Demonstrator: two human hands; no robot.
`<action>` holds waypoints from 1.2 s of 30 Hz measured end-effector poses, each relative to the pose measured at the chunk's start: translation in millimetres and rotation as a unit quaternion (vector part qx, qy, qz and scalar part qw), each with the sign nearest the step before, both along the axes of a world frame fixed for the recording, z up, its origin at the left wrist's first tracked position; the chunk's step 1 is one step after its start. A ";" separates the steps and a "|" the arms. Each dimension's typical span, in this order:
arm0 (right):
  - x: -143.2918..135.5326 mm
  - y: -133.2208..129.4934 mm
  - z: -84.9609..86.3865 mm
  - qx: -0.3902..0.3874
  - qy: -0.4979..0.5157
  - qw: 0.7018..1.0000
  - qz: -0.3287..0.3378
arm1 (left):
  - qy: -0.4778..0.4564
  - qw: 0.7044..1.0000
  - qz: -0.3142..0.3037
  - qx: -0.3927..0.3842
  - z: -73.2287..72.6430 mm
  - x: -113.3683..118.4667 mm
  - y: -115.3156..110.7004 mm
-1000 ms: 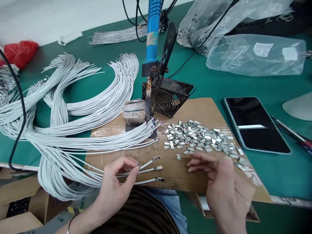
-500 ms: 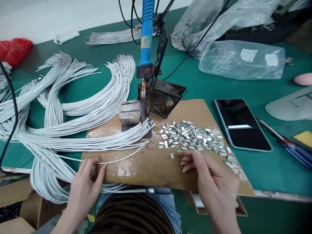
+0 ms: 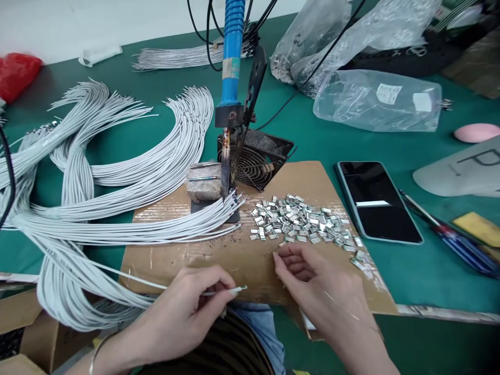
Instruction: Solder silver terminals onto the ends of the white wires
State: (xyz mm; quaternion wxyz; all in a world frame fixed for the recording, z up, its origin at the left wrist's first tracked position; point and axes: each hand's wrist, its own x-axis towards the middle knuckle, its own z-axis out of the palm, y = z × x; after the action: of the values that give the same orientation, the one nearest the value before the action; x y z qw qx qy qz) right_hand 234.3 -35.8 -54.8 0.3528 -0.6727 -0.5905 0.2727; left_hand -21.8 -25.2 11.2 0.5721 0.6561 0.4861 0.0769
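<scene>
One white cable (image 3: 148, 283) runs into my left hand (image 3: 195, 307), which pinches it just behind its bare tip, over the front edge of the cardboard (image 3: 250, 271). My right hand (image 3: 316, 281) is closed, thumb against forefinger, to the right of the cable tip; what it holds, if anything, is too small to make out. Just beyond my right hand lies a pile of small metal connectors (image 3: 300, 219). A bundle of white cables (image 3: 156, 232) reaches across the cardboard, its ends under the soldering iron tip (image 3: 225, 177).
A blue soldering iron holder (image 3: 233, 57) stands at the centre beside a black fan (image 3: 261, 159) and a wrapped block (image 3: 203, 182). To the right are a phone (image 3: 378, 200), tweezers and pens (image 3: 457, 242). Plastic bags (image 3: 378, 99) lie behind; more cable bundles (image 3: 156, 156) curve at left.
My left hand has moved right and now grips one cable near its tip. My right hand has shifted left, its fingers closing; the single connector near it is no longer on the cardboard.
</scene>
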 end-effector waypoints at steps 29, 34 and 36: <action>-81.8 0.5 27.5 -0.121 0.509 0.852 -0.015 | -0.207 0.945 0.206 -0.146 -11.9 6.7 16.2; -88.6 -2.3 37.3 -0.110 0.501 0.856 -0.065 | -0.201 0.944 0.211 -0.156 -12.7 6.3 13.2; -88.9 -2.9 32.8 -0.083 0.488 0.867 -0.064 | -0.201 0.942 0.215 -0.162 -12.6 5.8 12.6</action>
State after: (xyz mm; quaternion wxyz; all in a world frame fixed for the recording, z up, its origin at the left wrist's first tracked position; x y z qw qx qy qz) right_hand 145.4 -38.8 -22.0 0.5553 -0.5174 -0.2738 0.5907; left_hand -16.0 -12.7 -1.4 0.7259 0.4058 0.4965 0.2486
